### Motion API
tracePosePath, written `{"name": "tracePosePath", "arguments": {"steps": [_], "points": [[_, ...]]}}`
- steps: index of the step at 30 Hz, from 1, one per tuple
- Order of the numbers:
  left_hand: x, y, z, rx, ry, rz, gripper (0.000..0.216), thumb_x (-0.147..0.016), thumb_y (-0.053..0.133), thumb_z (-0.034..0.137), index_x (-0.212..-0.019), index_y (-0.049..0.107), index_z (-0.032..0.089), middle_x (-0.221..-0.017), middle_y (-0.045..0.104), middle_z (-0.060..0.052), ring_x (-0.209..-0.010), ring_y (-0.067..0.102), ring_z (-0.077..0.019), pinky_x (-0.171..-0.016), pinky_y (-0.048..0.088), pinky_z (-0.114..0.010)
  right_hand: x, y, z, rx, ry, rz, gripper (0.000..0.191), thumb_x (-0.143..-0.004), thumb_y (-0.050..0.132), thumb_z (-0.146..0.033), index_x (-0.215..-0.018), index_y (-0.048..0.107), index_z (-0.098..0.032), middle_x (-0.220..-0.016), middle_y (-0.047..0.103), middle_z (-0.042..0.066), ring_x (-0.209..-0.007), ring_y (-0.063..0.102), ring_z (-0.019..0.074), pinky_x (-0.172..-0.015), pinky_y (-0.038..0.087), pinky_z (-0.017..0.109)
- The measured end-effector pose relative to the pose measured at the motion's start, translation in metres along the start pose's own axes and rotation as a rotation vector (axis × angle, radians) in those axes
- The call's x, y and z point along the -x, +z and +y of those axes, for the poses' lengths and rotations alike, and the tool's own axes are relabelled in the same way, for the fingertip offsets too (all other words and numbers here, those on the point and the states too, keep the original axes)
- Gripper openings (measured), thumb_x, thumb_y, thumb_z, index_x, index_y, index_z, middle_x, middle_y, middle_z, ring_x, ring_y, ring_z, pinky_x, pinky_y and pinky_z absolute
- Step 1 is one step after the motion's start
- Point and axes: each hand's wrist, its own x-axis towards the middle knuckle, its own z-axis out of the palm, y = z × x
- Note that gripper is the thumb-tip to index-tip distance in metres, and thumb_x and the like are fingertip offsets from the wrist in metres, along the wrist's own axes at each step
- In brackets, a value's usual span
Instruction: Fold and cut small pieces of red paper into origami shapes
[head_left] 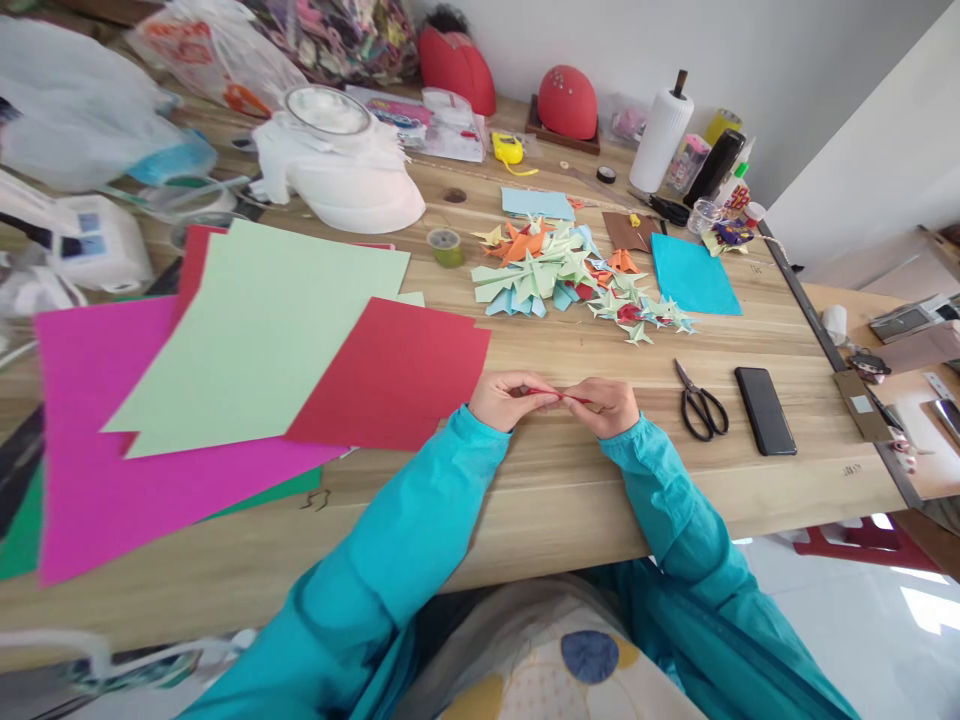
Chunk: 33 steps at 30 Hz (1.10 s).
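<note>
Between my two hands is a small piece of folded red paper (556, 393), mostly covered by the fingers. My left hand (507, 400) pinches its left end, and my right hand (606, 405) pinches the other end, the fingertips almost meeting. Just left of my left hand lies a stack of red paper (397, 370), partly over pale green sheets (277, 320). Beyond the hands is a heap of folded paper stars (540, 265) in green, orange, blue and red. Black-handled scissors (701, 402) rest to the right of my right hand.
A black phone (765, 410) lies right of the scissors. Magenta paper (97, 450) spreads under the green sheets. Toward the back are a blue square sheet (695, 273), a tape roll (445, 247), a yellow tape measure (508, 149) and a white paper roll (661, 140). Plastic bags (75, 110) crowd the far left.
</note>
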Motion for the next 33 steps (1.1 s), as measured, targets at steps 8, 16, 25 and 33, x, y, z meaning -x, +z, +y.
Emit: {"name": "tracePosePath", "arguments": {"steps": [8,16,25,33], "points": [[-0.0011,-0.0004,0.0000,0.073,-0.012,-0.009,0.019,-0.055,0.075,0.029,-0.064,0.067,0.014,-0.065,0.068,-0.005,-0.058,0.063,-0.0157,-0.055,0.052,-0.026,-0.0004,-0.0005,-0.0009,0.002,-0.011,0.009,0.019,-0.081,0.051,-0.025,-0.075,0.068,-0.017,-0.065,0.067,0.005,-0.060,0.060,0.0118,-0.057,0.048,0.022],[-0.0032,-0.0035,-0.0004,0.088,-0.022,-0.049,0.018,-0.061,0.071,0.031,-0.067,0.069,0.014,-0.063,0.069,-0.004,-0.054,0.061,-0.0144,-0.054,0.052,-0.026,0.0009,-0.0012,0.0017,-0.005,0.018,0.001,0.020,-0.081,0.051,-0.026,-0.076,0.068,-0.017,-0.065,0.066,0.006,-0.060,0.060,0.0123,-0.058,0.048,0.023],[-0.0036,-0.0052,0.0002,0.141,-0.129,-0.063,0.025,-0.066,0.066,0.038,-0.070,0.070,0.013,-0.067,0.069,-0.006,-0.058,0.062,-0.0165,-0.057,0.053,-0.028,0.0009,-0.0011,0.0017,-0.002,0.033,0.001,0.021,-0.081,0.051,-0.027,-0.075,0.068,-0.017,-0.064,0.066,0.005,-0.059,0.059,0.0117,-0.057,0.047,0.022],[-0.0032,-0.0012,-0.0013,-0.082,0.081,-0.032,0.021,-0.056,0.074,0.031,-0.072,0.071,0.017,-0.080,0.071,-0.007,-0.077,0.065,-0.0194,-0.075,0.052,-0.030,0.0027,0.0033,0.0062,0.101,-0.071,-0.038,0.020,-0.083,0.048,-0.024,-0.081,0.066,-0.018,-0.072,0.067,0.006,-0.067,0.062,0.0129,-0.063,0.050,0.023]]}}
